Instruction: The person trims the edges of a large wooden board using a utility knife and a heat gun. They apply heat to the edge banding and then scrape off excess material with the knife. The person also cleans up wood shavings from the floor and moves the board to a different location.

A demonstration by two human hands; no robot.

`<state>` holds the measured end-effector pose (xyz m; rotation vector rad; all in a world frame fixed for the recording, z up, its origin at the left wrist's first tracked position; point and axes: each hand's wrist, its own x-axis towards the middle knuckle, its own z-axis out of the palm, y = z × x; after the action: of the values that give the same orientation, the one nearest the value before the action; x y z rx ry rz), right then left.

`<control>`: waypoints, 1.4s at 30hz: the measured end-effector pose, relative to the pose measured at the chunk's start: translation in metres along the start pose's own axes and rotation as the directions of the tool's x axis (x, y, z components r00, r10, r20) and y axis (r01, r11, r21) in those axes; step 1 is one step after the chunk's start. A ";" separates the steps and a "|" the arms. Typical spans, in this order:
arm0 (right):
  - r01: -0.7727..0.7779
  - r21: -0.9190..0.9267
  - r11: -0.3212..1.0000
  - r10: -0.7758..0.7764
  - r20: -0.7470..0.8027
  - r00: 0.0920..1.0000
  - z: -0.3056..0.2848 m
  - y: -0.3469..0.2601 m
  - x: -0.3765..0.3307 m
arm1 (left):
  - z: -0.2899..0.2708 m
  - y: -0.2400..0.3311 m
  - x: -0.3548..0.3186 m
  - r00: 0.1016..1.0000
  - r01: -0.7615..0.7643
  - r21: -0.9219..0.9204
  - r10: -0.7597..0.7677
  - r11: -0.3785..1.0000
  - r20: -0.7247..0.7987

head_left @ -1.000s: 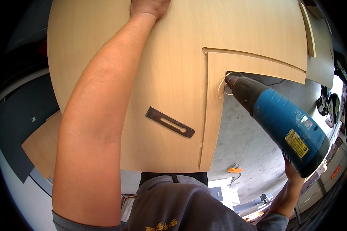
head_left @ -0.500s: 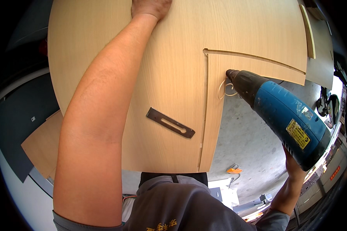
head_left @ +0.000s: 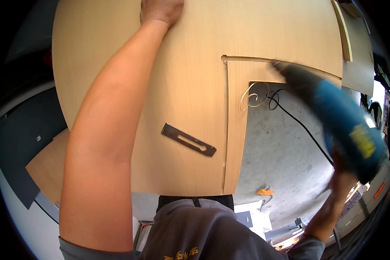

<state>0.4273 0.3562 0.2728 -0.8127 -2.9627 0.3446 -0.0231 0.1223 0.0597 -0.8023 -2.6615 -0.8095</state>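
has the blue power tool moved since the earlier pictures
Yes. Against the groove in the wooden panel, the blue power tool has shifted right, and its nozzle now sits higher in the picture, close to the groove's upper run.

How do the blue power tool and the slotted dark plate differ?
The power tool is bulky, the plate thin and flat. The power tool is in the right hand, the plate lies on the board. The power tool looks blurred, the plate sharp. Both are elongated.
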 end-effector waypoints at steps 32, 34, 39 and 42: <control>-0.367 -0.040 0.929 0.313 -0.442 0.841 0.122 0.333 0.253 | 0.006 -0.003 -0.005 0.997 -0.045 -0.035 0.047 0.998 0.067; -0.352 -0.009 0.936 0.302 -0.497 0.814 0.125 0.333 0.256 | 0.005 -0.001 -0.006 0.997 -0.028 -0.028 0.029 0.999 0.067; -0.465 -0.224 0.856 0.304 -0.510 0.805 0.121 0.336 0.263 | 0.003 -0.010 -0.009 0.998 -0.032 0.000 0.032 0.999 0.059; -0.537 -0.293 0.791 0.428 -0.362 0.828 0.108 0.361 0.262 | 0.017 -0.012 -0.002 0.992 -0.115 -0.052 0.118 0.992 0.046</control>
<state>0.3698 0.7700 0.0835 -1.5375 -2.5378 -0.3380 -0.0299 0.1230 0.0401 -0.9921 -2.6171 -0.8395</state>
